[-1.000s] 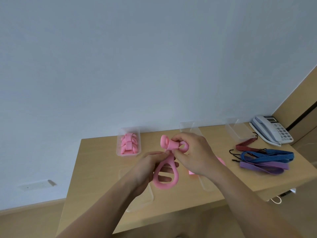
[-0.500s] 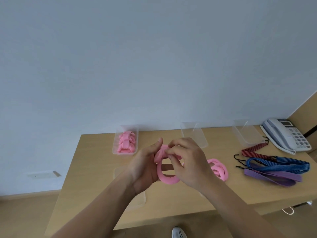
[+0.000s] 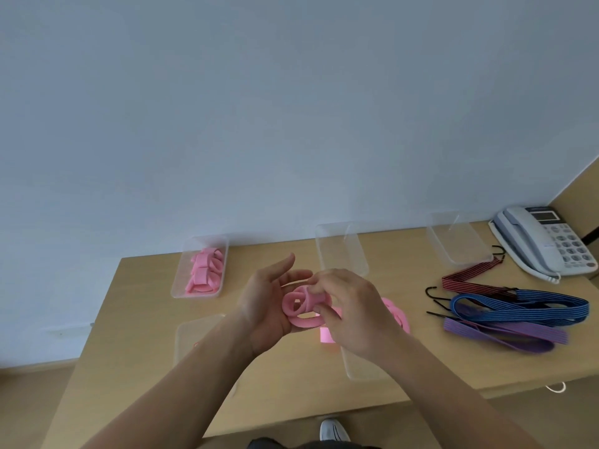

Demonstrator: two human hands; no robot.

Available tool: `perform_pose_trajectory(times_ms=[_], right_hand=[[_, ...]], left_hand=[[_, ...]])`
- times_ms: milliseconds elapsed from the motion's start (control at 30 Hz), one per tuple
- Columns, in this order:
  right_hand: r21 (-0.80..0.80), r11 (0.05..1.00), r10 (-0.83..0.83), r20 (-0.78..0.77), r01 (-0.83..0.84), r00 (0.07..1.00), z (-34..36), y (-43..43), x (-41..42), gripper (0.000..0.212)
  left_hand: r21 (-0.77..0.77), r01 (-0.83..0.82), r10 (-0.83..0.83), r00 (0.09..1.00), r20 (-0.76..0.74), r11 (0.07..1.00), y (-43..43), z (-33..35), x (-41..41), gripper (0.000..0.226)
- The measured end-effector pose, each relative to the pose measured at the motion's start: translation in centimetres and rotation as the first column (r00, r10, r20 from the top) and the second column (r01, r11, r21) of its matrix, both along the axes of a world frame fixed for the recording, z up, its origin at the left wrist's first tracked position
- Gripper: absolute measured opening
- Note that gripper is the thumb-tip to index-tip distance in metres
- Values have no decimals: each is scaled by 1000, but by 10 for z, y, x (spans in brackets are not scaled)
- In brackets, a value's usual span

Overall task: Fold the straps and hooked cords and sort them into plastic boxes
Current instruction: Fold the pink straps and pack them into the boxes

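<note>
1. Head view, progress: one clear plastic box (image 3: 176, 291) at the back left of the worktop (image 3: 129, 312) holds a batch of folded pink straps (image 3: 204, 275). I take that lot as sorted.
2. Two more clear boxes stand along the back edge, a middle box (image 3: 340, 247) and a right box (image 3: 457, 241). Both show nothing inside.
3. Two further clear trays lie nearer the person, one front left (image 3: 194, 338) and one under the right forearm (image 3: 363, 367). Contents are hard to read.
4. Still to do, by my estimate: loose pink straps (image 3: 397, 314) lie just behind the right hand, plus three hooked cords unfolded at the right, red-black (image 3: 466, 277), blue (image 3: 518, 307) and purple (image 3: 505, 335). Task looks under halfway.
5. Item in hand: a pink strap (image 3: 303, 306), held above the worktop centre between both hands. It is a soft, flat band, coiled into two or three overlapping loops, not yet a tight bundle.
6. Left hand (image 3: 269, 306): grip slack, palm turned inward, thumb lifted clear, fingers loosely extended, cradling the coil.
7. Right hand (image 3: 353, 315): grip closed, fingertips pinching the upper loop of the coil.
8. A telephone (image 3: 547, 241) sits at the far right, near the cords.
</note>
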State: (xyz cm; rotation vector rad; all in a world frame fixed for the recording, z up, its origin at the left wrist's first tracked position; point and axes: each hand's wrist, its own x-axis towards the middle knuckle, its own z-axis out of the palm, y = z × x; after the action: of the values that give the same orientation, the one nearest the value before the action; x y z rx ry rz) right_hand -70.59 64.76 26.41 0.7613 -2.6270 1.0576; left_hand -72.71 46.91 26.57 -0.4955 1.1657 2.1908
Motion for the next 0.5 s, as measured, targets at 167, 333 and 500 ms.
perform_pose_trajectory(times_ms=[167,333,500], right_hand=[[32,995,94,61,-96,994,-12,25,-14,39],[122,989,74,86,-84,994,-26,41,-37,39],[102,993,52,146,-67,988,-47,55,-70,33]], left_hand=[[-4,-59,59,994,92,998,15,-9,-24,69],[-31,-61,65,989,133,998,34,-27,-45,60],[-393,4,39,994,102,919,42,-52,-70,43]])
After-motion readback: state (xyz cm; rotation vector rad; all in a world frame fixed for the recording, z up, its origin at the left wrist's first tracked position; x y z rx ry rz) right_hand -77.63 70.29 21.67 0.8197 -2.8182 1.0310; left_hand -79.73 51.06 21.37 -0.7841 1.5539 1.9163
